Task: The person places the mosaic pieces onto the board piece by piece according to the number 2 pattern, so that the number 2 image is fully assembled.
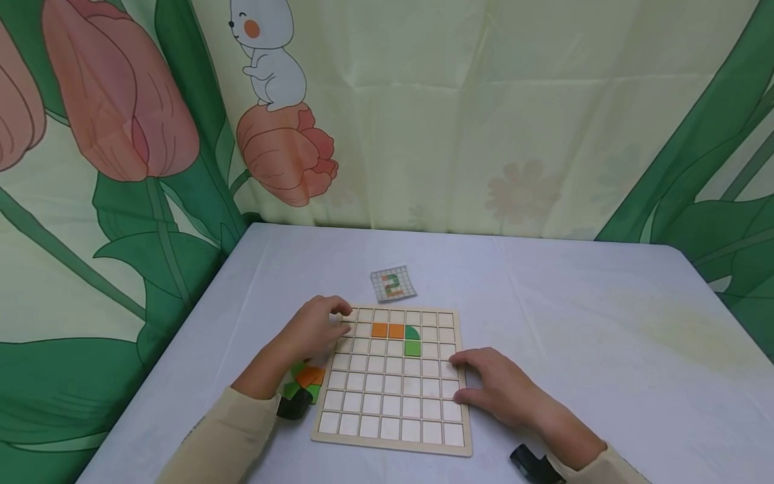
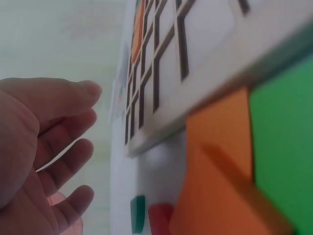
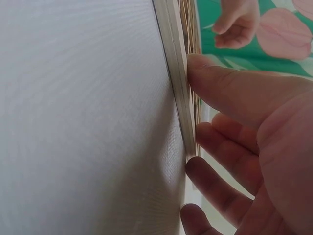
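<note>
A wooden grid board (image 1: 392, 445) with white cells lies on the table. Near its top sit two orange squares (image 1: 388, 331), a dark green quarter-round piece (image 1: 412, 333) and, below that, a light green square (image 1: 412, 348). My left hand (image 1: 314, 327) hovers by the board's upper left corner; in the left wrist view its fingers (image 2: 68, 152) are loosely bent with nothing between them. On the right side, my right hand (image 1: 504, 386) rests its thumb and fingertips (image 3: 200, 66) at the board's edge without wrapping round it.
Loose orange and green pieces (image 1: 310, 376) lie left of the board, partly behind the left wrist; the left wrist view also shows a red piece (image 2: 160, 218). A small pattern card (image 1: 393, 284) lies beyond the board. A printed curtain (image 1: 459, 134) hangs behind the white-covered table (image 1: 574, 323).
</note>
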Motion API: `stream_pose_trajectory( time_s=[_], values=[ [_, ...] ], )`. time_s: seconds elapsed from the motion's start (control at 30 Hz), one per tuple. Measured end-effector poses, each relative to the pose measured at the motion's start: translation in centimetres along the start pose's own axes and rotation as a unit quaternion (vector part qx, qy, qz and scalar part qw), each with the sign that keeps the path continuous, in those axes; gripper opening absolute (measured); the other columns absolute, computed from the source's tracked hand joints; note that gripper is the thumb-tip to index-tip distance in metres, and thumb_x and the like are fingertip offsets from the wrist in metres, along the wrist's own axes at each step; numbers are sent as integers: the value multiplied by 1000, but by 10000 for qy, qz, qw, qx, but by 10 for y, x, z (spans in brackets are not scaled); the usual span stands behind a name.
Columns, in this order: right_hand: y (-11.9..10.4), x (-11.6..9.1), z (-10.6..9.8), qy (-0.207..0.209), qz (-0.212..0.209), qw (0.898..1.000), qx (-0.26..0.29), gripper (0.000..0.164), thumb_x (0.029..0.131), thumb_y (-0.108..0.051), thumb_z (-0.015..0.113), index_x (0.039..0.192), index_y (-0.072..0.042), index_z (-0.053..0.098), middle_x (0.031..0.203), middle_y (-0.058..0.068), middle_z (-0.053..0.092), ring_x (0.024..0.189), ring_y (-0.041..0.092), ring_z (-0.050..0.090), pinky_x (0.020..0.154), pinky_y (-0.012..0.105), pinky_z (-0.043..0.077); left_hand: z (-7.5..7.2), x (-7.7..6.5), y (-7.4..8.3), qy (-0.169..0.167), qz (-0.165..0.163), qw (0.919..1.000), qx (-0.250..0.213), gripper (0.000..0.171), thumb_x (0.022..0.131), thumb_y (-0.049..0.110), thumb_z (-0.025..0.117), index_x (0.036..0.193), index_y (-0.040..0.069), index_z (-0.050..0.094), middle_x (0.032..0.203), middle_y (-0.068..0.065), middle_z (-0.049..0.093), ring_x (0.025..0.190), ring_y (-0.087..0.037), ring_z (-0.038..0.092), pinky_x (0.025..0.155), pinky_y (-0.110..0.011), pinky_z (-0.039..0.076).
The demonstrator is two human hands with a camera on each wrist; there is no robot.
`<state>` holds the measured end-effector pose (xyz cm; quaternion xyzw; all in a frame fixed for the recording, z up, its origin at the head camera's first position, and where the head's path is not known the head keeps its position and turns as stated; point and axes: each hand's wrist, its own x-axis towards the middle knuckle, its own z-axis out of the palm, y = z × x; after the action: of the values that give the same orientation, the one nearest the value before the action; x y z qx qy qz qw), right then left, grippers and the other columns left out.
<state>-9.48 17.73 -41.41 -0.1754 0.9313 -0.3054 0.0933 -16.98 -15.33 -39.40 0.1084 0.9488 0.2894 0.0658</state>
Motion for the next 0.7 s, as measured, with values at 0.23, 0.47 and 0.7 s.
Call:
stream_pose_trajectory(
  time_s=[0.23,0.47,0.7],
  values=[
    [0,0,1,3,22,10000,62,49,82,-23,82,126,-10,64,126,2,61,125,30,52,105,50,40,-9,-2,-18,41,-179,9998,57,26,91,14,74,116,8,67,117,-9,63,112,-29,56,95,-45,50],
    [0,0,1,-19,94,9999,44,49,82,-22,83,126,-11,64,126,1,61,125,30,52,105,50,39,-14,-1,-34,40,-319,9994,154,29,91,13,74,118,6,66,118,-11,64,113,-31,56,95,-46,50],
    [0,0,1,-19,98,9999,32,50,82,-22,83,126,-10,65,127,2,61,126,30,52,105,50,39,-14,0,-45,6,-594,9982,106,30,90,10,72,119,5,65,119,-11,65,112,-31,56,97,-47,49]
  ],
)
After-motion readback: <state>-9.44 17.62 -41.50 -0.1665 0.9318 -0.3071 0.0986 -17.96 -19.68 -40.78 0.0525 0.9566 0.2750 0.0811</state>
